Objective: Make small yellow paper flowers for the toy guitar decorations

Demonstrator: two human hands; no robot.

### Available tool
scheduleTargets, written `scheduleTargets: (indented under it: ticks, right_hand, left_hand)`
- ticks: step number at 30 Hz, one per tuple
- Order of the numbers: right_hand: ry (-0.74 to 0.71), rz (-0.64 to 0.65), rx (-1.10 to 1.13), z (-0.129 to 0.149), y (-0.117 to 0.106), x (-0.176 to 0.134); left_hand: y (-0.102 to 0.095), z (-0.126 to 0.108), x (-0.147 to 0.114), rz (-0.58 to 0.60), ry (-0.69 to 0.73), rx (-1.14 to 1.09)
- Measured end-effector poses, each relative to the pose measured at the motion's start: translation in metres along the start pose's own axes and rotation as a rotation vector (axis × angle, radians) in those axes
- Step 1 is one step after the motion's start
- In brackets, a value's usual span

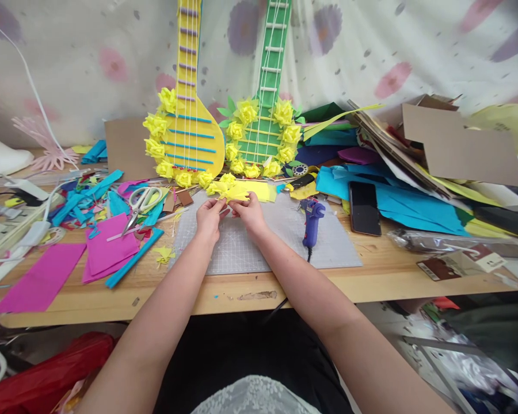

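Head view: along the back edge of the wooden desk (233,296) stand a yellow stringed instrument (208,132) and a green stringed instrument (263,133), both trimmed with yellow paper flowers (156,125). Nearer the front edge lies a gray cutting mat (242,247), a blue glue gun (313,223) on it near its right edge. Right of the mat is a black smartphone (365,208); scissors (141,208) rest on scraps (116,204) toward the desk's left edge. Above the mat's back edge, left hand (210,218) and right hand (248,214) pinch a yellow crepe-paper piece (233,196) between their fingertips.
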State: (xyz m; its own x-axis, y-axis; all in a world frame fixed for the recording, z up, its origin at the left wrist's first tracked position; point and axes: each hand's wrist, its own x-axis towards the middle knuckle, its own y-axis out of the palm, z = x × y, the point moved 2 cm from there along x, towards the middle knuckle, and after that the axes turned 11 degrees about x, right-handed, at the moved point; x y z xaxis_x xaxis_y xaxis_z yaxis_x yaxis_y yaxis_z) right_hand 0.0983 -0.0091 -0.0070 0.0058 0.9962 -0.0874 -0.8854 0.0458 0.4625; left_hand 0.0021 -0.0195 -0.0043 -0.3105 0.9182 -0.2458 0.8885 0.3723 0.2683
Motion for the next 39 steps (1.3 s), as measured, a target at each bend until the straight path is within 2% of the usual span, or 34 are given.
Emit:
scheduleTargets:
  ticks: [4,10,17,23,28,34,39]
  right_hand:
    - [-0.004,-0.045,-0.006,0.0004,-0.0029,0.0024]
    - [0.007,-0.085,-0.011,-0.0025,-0.0052,0.0056]
    - [0.019,-0.05,-0.037,-0.0025,-0.0031,0.0037]
    - [-0.002,-0.028,-0.091,-0.0031,-0.0016,0.0017]
    - [-0.015,-0.006,-0.156,-0.0035,-0.0031,0.0023]
    - [-0.01,0.028,-0.177,0.0009,-0.0042,0.0022]
    - [0.003,-0.019,-0.165,0.0019,-0.0073,0.0056]
  left_hand:
    - [0.0002,0.0,-0.0022,0.061,-0.03,0.009]
    - [0.0008,0.001,-0.0021,0.066,-0.011,0.029]
    - [-0.0004,0.0013,0.002,-0.05,0.015,0.008]
    - [-0.0044,0.0032,0.0065,-0.087,0.054,-0.005]
    - [-0.0041,0.0023,0.0042,-0.084,0.037,-0.015]
    - [-0.0023,-0.0024,-0.0009,-0.022,-0.017,-0.038]
    - [-0.0049,-0.0046,0.0002,-0.016,-0.061,-0.041]
